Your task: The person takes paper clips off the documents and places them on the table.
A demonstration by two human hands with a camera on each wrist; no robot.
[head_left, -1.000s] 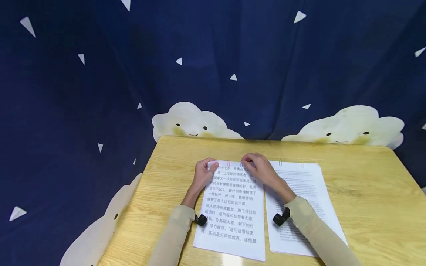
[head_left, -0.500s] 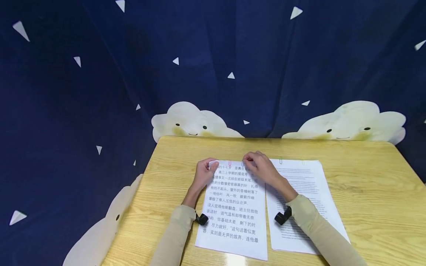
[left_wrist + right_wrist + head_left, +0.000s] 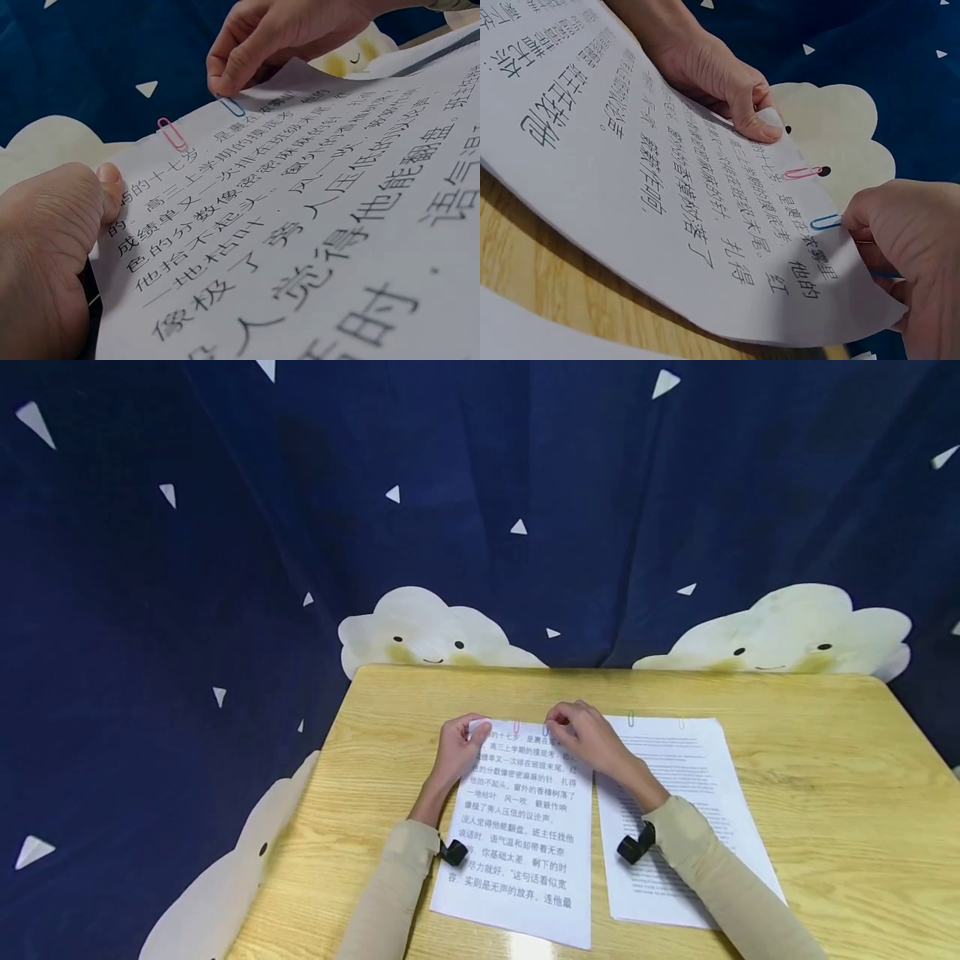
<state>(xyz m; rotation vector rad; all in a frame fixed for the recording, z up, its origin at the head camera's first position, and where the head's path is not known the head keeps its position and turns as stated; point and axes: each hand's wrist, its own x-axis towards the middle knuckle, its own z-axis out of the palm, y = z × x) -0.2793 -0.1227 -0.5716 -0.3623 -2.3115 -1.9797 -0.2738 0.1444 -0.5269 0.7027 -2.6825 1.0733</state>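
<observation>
My left hand (image 3: 459, 748) grips the upper left corner of a printed paper stack (image 3: 517, 835), with the thumb on the front. A pink paper clip (image 3: 172, 134) sits on the top edge near that hand. Further right along the same edge is a blue paper clip (image 3: 826, 223), one loop lying over the front sheet. My right hand (image 3: 588, 739) pinches at this blue clip with thumb and fingers. Another bit of blue shows between its fingers in the right wrist view. The top of the stack is raised off the table and the sheet bows.
A second printed stack (image 3: 675, 785) lies to the right, partly under my right forearm. A green paper clip (image 3: 631, 719) and a yellow paper clip (image 3: 681, 723) sit on its top edge. The wooden table (image 3: 825, 777) ends at a dark blue curtain (image 3: 450, 527) behind.
Both hands keep nearly the same place and hold. The lower end of the held stack has swung slightly left, and the head view has shifted a little.
</observation>
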